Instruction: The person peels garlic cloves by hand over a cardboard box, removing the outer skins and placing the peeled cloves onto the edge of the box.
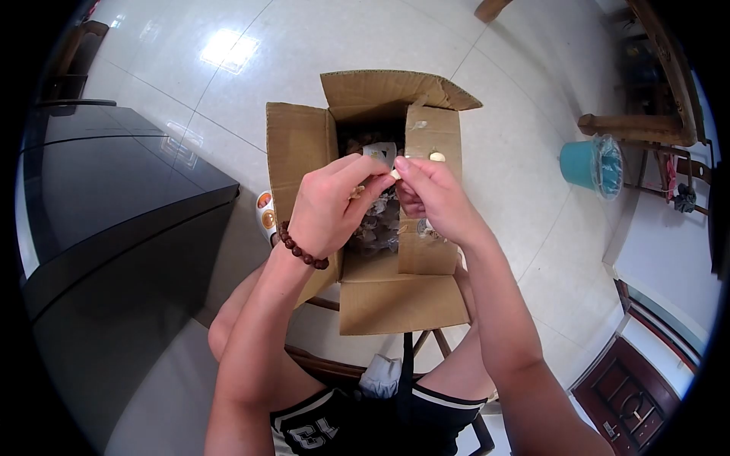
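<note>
Both hands meet above an open cardboard box (pixel 304 159), their fingertips pinched on a small pale garlic clove (pixel 395 174). My left hand (pixel 327 201), with a dark bead bracelet at its wrist, has its thumb and fingers closed at the clove's left side. A bit of papery skin (pixel 356 192) shows by its palm. From the right, my right hand (pixel 436 199) presses thumb and forefinger against the same clove. Another pale clove (pixel 437 156) lies on the box's right flap, beyond my right hand. Inside the box, loose papery peel (pixel 378 220) is partly hidden by my hands.
The box stands between my legs with its flaps folded out. A dark glossy cabinet (pixel 129 197) stands at left. At right are a teal bin (pixel 579 164) with a plastic liner and wooden furniture (pixel 639 126). Pale floor tiles (pixel 525 99) surround the box.
</note>
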The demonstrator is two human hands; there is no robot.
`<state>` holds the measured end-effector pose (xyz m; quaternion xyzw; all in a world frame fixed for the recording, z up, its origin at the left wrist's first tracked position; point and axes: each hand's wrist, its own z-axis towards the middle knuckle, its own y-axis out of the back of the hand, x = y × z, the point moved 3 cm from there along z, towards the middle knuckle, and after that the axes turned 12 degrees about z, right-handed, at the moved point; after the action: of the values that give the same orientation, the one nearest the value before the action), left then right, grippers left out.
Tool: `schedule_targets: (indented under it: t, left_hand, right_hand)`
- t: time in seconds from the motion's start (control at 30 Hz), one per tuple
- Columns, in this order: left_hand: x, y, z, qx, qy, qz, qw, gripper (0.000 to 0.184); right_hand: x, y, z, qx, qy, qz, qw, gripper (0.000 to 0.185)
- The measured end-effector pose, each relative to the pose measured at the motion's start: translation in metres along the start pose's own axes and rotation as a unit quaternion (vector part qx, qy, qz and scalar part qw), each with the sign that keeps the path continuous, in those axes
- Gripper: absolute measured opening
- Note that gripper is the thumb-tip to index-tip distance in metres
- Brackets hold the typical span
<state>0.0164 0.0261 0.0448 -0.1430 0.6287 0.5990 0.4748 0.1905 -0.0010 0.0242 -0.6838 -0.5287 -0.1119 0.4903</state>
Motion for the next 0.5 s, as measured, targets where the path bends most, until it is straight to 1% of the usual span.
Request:
schedule_targets:
  t: [0.03, 0.07, 0.13, 0.17, 0.23, 0.27, 0.33, 0.37, 0.4, 0.43, 0.47, 0.5]
  left_hand:
    - [-0.001, 0.001, 0.000, 0.022, -0.004, 0.014, 1.000, 0.010]
    - [-0.001, 0.000, 0.000, 0.022, -0.004, 0.014, 1.000, 0.010]
    - [0.001, -0.002, -0.001, 0.021, 0.042, -0.098, 0.994, 0.007]
    - [0.001, -0.003, -0.001, 0.021, 0.041, -0.098, 0.994, 0.007]
    - [0.001, -0.005, -0.001, 0.029, 0.099, -0.206, 0.973, 0.008]
    - [0.000, -0.006, -0.001, 0.030, 0.098, -0.206, 0.973, 0.008]
    - [-0.004, -0.006, -0.002, 0.022, 0.064, -0.161, 0.985, 0.013]
    - [-0.001, -0.005, -0.003, 0.022, 0.065, -0.161, 0.985, 0.013]
    - [0.003, -0.006, -0.005, 0.052, 0.058, -0.134, 0.988, 0.016]
    - [0.004, -0.007, -0.006, 0.083, 0.050, -0.106, 0.990, 0.020]
    - [0.002, -0.009, -0.007, 0.083, 0.050, -0.106, 0.990, 0.020]
    - [0.000, -0.011, -0.009, 0.077, 0.102, -0.174, 0.976, 0.023]
  right_hand:
    - [0.000, -0.001, -0.001, 0.000, 0.000, 0.000, 1.000, 0.038]
    - [0.001, -0.003, -0.001, 0.010, 0.002, 0.009, 1.000, 0.038]
    - [0.002, -0.004, -0.001, 0.019, 0.004, 0.018, 1.000, 0.039]
    - [0.003, -0.004, -0.002, 0.035, 0.012, 0.012, 0.999, 0.038]
    - [0.007, -0.005, -0.003, 0.050, 0.020, 0.006, 0.999, 0.038]
    - [0.009, -0.007, -0.005, 0.048, 0.028, -0.017, 0.998, 0.038]
    - [0.010, -0.008, -0.007, 0.047, 0.035, -0.039, 0.998, 0.038]
    - [0.007, -0.007, -0.007, 0.060, 0.008, 0.009, 0.998, 0.038]
    - [0.004, -0.006, -0.008, 0.072, -0.020, 0.058, 0.995, 0.038]
    - [0.000, -0.007, -0.008, 0.072, -0.020, 0.059, 0.995, 0.038]
    - [-0.004, -0.010, -0.007, 0.077, -0.012, 0.081, 0.994, 0.038]
    - [-0.006, -0.013, -0.006, 0.082, -0.003, 0.102, 0.991, 0.038]
